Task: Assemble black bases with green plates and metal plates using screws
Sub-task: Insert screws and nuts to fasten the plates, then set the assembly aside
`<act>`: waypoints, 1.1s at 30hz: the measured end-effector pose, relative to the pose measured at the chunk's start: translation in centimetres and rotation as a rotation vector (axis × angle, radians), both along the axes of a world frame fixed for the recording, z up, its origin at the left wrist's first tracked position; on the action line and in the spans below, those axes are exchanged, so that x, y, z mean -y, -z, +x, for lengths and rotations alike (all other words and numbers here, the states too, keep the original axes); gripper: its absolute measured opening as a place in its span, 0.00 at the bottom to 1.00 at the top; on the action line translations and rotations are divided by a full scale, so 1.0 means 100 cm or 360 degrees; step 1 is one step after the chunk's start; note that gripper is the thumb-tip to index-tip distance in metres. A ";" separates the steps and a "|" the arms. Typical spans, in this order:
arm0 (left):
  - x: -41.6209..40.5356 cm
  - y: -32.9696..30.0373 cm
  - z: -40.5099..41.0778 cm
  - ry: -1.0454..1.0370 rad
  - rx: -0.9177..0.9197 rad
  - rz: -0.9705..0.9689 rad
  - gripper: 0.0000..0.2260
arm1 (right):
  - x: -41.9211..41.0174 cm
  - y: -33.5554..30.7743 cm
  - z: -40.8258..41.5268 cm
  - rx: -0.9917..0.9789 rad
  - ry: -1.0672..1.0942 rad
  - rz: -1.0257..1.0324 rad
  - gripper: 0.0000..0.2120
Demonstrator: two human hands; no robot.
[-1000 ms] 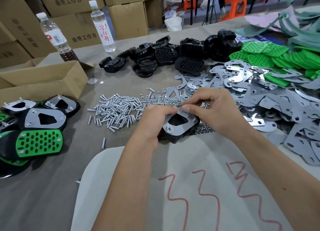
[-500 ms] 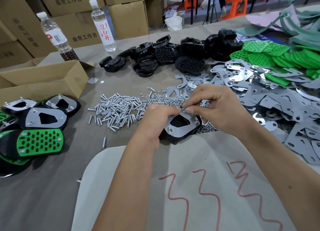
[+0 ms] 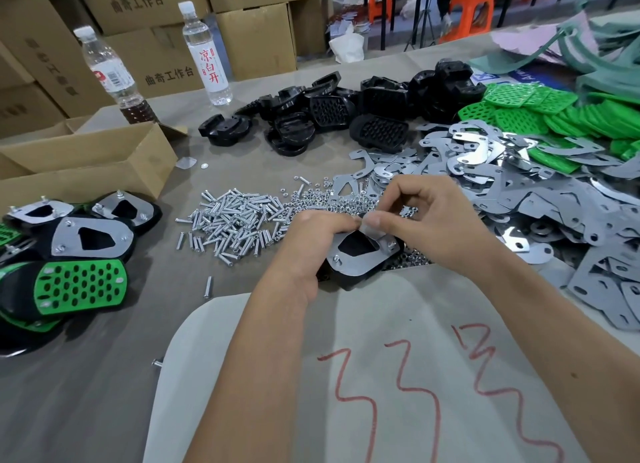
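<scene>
Black base [image 3: 349,277] with a grey metal plate [image 3: 360,260] on top sits at the table edge, gripped by the left hand [image 3: 311,244]. Right hand [image 3: 426,220] pinches a small fastener at the plate's far corner. Risk: dropped fastener lost among loose screws [image 3: 235,223]; misaligned holes cross-thread.
</scene>
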State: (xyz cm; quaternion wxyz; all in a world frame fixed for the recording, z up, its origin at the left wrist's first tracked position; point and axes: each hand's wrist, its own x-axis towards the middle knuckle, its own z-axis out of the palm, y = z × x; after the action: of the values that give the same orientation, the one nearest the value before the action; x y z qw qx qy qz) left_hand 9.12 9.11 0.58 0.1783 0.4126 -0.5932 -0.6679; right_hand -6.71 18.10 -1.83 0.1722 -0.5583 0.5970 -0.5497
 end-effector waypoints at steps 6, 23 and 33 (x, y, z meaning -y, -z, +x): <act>0.002 0.002 0.001 -0.0031 -0.0021 0.0056 0.02 | 0.001 0.001 -0.001 0.0016 -0.0002 0.0021 0.07; 0.001 0.003 -0.001 -0.0086 -0.0078 0.0123 0.01 | 0.004 0.006 0.002 0.0353 0.0011 0.0034 0.15; 0.003 -0.002 0.003 -0.0081 -0.0207 0.0249 0.11 | 0.004 0.010 0.002 0.0567 -0.0176 -0.0062 0.17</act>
State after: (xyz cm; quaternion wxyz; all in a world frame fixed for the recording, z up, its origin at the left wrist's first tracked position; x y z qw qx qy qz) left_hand 9.42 8.84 0.76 0.2006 0.3959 -0.5159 -0.7328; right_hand -6.51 17.69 -2.82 0.2942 -0.4874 0.5147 -0.6411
